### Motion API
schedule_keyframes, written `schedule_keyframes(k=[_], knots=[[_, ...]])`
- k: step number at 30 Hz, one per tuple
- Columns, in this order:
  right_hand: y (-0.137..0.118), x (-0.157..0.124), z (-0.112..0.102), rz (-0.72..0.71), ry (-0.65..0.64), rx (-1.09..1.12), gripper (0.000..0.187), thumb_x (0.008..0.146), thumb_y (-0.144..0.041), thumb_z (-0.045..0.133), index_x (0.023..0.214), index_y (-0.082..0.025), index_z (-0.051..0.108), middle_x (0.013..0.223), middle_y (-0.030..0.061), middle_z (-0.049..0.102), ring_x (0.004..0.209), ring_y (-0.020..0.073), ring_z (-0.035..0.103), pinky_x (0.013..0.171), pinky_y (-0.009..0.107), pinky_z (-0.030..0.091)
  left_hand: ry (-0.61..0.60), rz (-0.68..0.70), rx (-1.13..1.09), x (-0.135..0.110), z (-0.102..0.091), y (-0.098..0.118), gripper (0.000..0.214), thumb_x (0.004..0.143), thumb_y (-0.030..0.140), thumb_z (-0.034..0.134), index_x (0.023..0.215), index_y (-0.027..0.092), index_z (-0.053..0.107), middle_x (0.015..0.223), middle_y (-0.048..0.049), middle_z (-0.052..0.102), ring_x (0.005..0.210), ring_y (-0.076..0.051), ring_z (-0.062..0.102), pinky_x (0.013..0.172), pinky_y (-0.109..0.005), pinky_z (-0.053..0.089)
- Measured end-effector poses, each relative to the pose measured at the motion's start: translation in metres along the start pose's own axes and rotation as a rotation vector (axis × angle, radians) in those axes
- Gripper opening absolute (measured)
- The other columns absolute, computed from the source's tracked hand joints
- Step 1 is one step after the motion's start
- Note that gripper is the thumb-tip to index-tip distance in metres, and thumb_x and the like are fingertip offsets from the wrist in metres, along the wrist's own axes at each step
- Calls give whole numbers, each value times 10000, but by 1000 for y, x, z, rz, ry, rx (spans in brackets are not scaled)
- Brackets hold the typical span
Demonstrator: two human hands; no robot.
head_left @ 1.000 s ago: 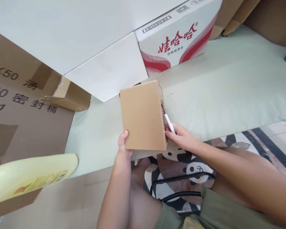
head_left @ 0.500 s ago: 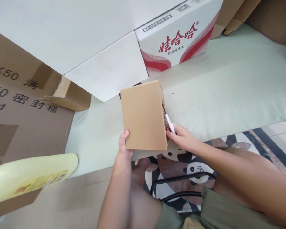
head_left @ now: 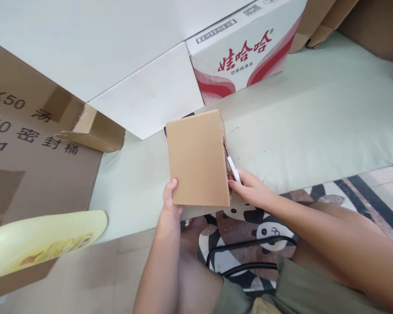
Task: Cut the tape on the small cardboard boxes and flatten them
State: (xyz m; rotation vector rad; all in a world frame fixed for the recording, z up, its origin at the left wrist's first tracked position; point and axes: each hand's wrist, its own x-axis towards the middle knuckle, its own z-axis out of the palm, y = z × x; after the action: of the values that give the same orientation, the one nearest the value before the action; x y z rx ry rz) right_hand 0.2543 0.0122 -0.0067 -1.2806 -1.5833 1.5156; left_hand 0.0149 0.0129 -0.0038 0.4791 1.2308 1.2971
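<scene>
A small brown cardboard box [head_left: 198, 159] is tilted up before me, its plain face towards me. My left hand [head_left: 172, 196] grips its lower left corner, thumb on the face and the other fingers hidden behind. On the right side of the box runs a ragged, dark, toothed strip. My right hand [head_left: 249, 187] is closed around a slim white tool [head_left: 234, 170] right beside that strip. The tool's exact kind is unclear, and whether its tip touches the box cannot be seen.
Behind the box stand a white cabinet-like block [head_left: 144, 96] and a red-and-white carton [head_left: 242, 61] on a pale green cloth [head_left: 314, 122]. At left are a large brown carton [head_left: 36, 152] and a yellow bottle [head_left: 52, 235]. A panda-patterned mat [head_left: 268, 233] lies below.
</scene>
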Motion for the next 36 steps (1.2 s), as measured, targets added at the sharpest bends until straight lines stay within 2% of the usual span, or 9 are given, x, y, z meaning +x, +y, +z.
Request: schedule_keyframes(k=[9,17,28,36], knots=[[1,-1,0,-27,3,-25,121,799,-329,424,723,-243,387,600,-38,470,649,179,487,667,341,400,-18,6,16,-1,1,-1,429,562,461,753,887,184,709,816,-44,759,776,-239,718,642,-298,582],[-1,-1,0,-33,16,-31,128,793,-333,426,709,-244,390,613,-32,471,646,177,484,662,340,402,-56,19,59,0,-1,-1,435,622,477,710,936,176,693,853,-85,751,955,-317,701,735,-369,583],[0,-2,0,-13,-1,-32,128,798,-335,420,715,-248,375,610,-26,487,672,190,509,663,341,400,-54,8,48,-1,0,0,464,590,474,741,946,180,692,853,-68,753,915,-295,708,711,-347,577],[-2,-3,-1,-3,-6,-55,125,809,-325,421,719,-246,386,607,-20,508,688,202,535,667,347,412,-64,20,62,-2,2,-1,407,598,485,726,869,185,683,875,-77,749,960,-314,698,752,-368,576]])
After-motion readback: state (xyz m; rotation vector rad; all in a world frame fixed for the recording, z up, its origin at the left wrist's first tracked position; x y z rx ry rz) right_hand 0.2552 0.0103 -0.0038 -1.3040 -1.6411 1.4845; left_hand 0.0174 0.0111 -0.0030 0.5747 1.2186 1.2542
